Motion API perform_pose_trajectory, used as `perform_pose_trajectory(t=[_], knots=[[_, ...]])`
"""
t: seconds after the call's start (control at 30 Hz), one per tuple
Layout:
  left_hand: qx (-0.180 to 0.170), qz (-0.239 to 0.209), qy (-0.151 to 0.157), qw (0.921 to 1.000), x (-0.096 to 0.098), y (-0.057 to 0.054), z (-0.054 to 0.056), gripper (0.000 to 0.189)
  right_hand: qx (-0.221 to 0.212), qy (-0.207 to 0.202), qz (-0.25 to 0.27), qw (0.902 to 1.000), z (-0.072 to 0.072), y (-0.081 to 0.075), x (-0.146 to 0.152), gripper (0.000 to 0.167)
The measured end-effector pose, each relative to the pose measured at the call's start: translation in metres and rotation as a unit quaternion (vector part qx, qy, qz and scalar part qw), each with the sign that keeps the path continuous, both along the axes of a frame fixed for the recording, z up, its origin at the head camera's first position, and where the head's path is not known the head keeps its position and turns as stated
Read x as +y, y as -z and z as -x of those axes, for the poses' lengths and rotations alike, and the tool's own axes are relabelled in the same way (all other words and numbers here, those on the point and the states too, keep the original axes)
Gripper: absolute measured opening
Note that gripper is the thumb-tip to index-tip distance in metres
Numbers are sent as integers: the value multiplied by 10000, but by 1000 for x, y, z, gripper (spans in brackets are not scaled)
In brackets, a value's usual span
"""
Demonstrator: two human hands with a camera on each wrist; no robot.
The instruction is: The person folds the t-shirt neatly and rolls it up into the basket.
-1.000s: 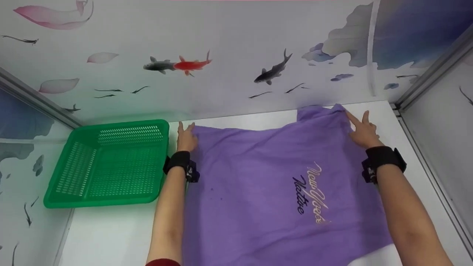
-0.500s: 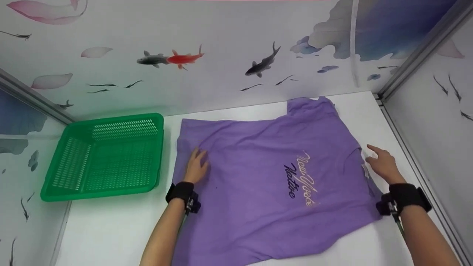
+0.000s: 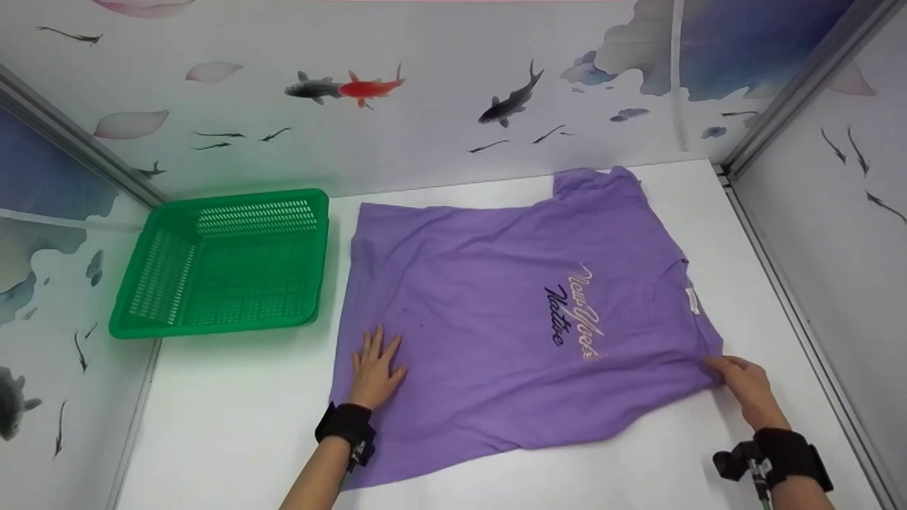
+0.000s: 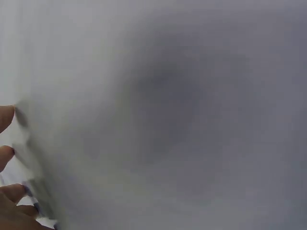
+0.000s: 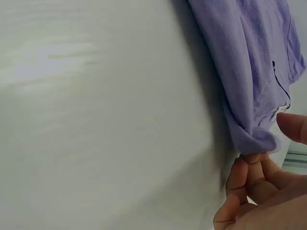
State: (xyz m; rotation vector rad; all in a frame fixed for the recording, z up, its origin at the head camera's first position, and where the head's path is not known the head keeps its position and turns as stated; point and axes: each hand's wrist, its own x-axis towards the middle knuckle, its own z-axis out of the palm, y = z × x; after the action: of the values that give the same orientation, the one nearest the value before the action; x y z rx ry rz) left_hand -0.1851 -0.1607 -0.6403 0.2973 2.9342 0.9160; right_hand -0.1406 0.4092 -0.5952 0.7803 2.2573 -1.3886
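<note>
A purple T-shirt lies spread on the white table, its neck to the right and its hem to the left. Yellow and black lettering runs across the chest. My left hand rests on the cloth near the hem with its fingers spread. Only some left fingertips show in the left wrist view, beside a pale blurred surface. At the near right corner, my right hand holds the sleeve edge. Its curled fingers catch the cloth from below, while the thumb stands apart.
A green plastic basket with perforated walls stands at the back left. Walls printed with fish and petals enclose the table at the back and both sides. A white label shows inside the shirt's neck.
Both hands have come from the shirt's far edge towards the near side. My right hand has taken hold of the near sleeve. The left now presses lower on the cloth near the hem.
</note>
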Motion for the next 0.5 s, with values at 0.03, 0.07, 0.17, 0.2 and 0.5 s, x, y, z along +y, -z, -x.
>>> perform_pose_trajectory(t=[0.03, 0.07, 0.17, 0.2, 0.5], knots=[[24, 58, 47, 10000, -2, 0, -5, 54, 150, 168, 125, 9997, -3, 2, -1, 52], [36, 108, 96, 9999, -3, 0, -9, 56, 352, 387, 174, 9985, -6, 3, -2, 41], [-18, 290, 183, 9994, -7, 0, -16, 61, 999, 1209, -32, 9876, -12, 4, -5, 17], [-28, 320, 204, 9993, -7, 0, -16, 62, 1161, 1430, -131, 9828, -13, 5, -6, 16], [22, 174, -119, 9998, -19, -7, -41, 51, 317, 643, 662, 9952, -22, 5, -4, 69]])
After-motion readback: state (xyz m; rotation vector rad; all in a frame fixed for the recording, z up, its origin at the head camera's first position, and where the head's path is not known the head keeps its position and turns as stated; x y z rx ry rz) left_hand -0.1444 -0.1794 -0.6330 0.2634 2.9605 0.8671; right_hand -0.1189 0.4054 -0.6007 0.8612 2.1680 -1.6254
